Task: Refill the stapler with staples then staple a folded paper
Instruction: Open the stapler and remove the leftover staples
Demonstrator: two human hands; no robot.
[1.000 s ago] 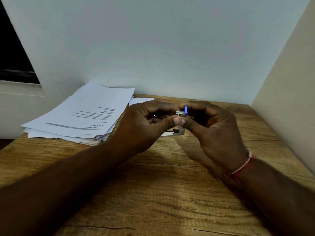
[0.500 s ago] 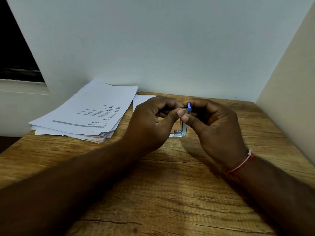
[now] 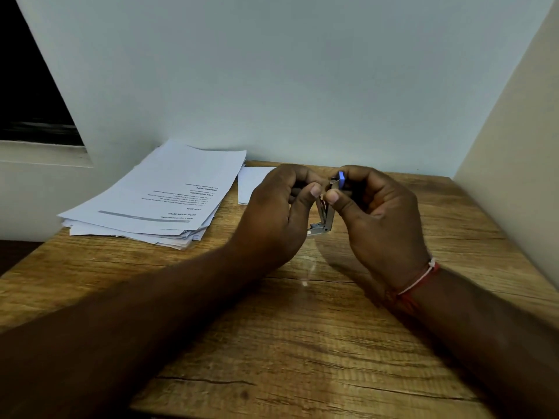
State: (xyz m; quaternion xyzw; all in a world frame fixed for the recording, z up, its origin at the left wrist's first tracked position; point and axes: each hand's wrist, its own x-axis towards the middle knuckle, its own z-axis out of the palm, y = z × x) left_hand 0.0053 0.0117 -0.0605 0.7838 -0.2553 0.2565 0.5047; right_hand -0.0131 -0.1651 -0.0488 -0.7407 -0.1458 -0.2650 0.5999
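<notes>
While both hands met above the far middle of the wooden table (image 3: 302, 343), the right hand (image 3: 381, 219) gripped the stapler (image 3: 328, 213), its fingers curled round the blue-capped upper end. The left hand (image 3: 272, 216) pinched at that same end from the other side, and the two thumb tips nearly touched. Whether the left fingers also held a strip of staples could not be told. The stapler stood between the hands, equally near to each. Its long axis was almost upright, with the hinge low near the tabletop and the metal arms spread in a narrow V. Loading looked to be the step in hand, and it would probably have to run down that upright channel from the top. No brand showed on the stapler. A red and white thread (image 3: 419, 281) circled the right wrist. Behind the left hand lay a white sheet (image 3: 252, 184), probably the paper to be stapled. Further left sat a loose paper stack (image 3: 145, 207), whose print faced away from the camera, upside down and too small to read with confidence.
</notes>
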